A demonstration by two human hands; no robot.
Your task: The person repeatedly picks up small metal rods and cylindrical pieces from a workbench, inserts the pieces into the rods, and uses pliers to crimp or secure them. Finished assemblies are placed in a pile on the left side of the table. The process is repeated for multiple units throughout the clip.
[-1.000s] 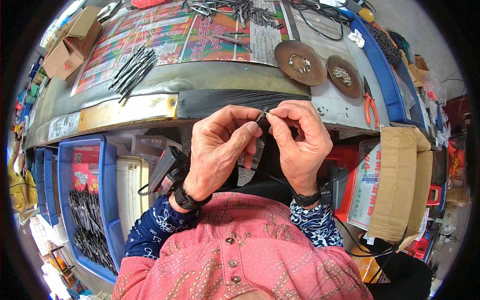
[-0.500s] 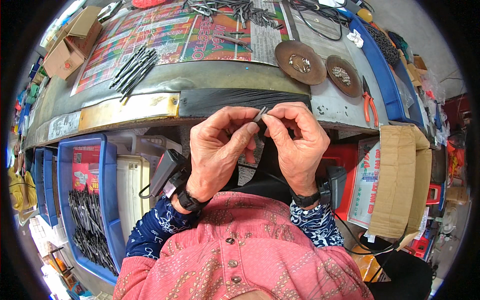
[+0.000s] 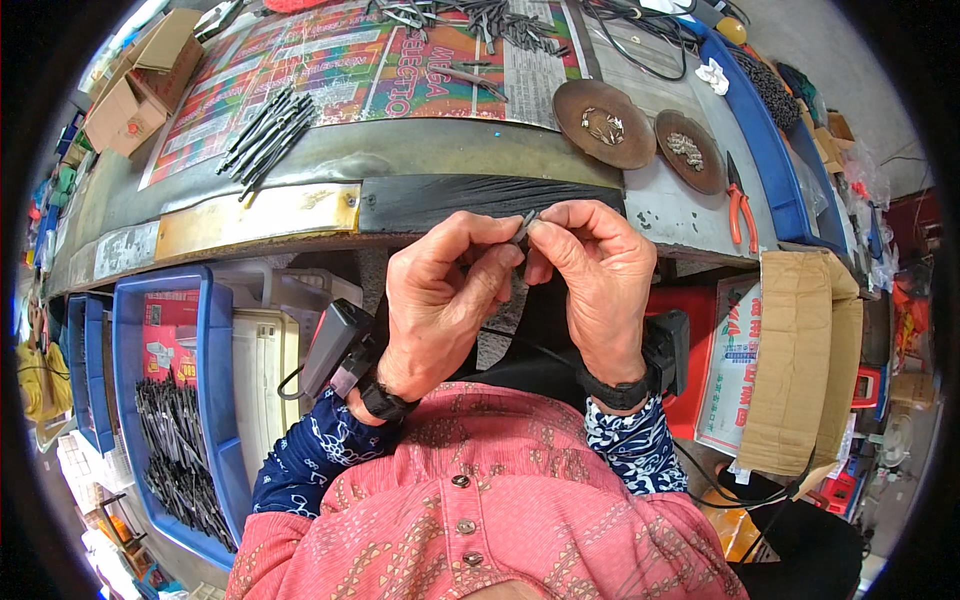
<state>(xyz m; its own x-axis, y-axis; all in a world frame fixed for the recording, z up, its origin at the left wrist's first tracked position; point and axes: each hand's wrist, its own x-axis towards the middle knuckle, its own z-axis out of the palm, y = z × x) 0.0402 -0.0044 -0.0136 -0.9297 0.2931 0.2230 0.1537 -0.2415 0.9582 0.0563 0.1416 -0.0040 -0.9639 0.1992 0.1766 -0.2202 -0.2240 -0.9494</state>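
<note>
Just over the table's front edge, my left hand (image 3: 440, 295) pinches a small dark grey strip (image 3: 523, 228) between thumb and forefinger. My right hand (image 3: 606, 285) is closed in a pinch against the strip's upper end, its fingertips nearly touching those of the left. Whether a smaller part sits between the right fingertips is hidden. Beyond the hands, two brown dishes hold small pieces: the larger dish (image 3: 636, 150) has a few metal bits, the smaller dish (image 3: 713, 176) a fuller heap. A bundle of black strips (image 3: 268, 138) lies at the left on the table.
Orange-handled pliers (image 3: 741, 212) lie right of the dishes, near a long blue tray (image 3: 806, 200). More black pieces (image 3: 500, 25) are heaped at the back on printed sheeting. A blue bin (image 3: 222, 390) of black strips stands lower left; an open cardboard box (image 3: 795, 360) stands lower right.
My right hand has turned slightly and its fingertips have shifted a little along the strip's upper end. The left hand keeps its pinch and has barely moved.
</note>
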